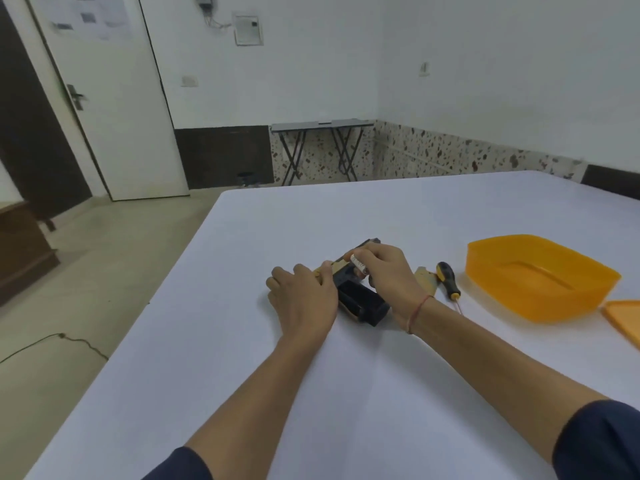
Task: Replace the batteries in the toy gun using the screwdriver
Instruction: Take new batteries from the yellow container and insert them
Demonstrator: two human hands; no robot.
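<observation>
a black and tan toy gun (360,303) lies on the white tabletop (242,341). the left hand (304,299) grips one end, fingers curled over it. the right hand (388,275) pinches a small battery (358,265) in its fingers, just above the gun. a screwdriver (449,280) and an orange tub (540,308) sit to the right.

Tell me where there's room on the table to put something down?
Bare table lies between the two forearms, beyond the toy gun, and left of the left hand. It's crowded between the right hand and the orange tub, where the screwdriver and a cover lie.
</observation>
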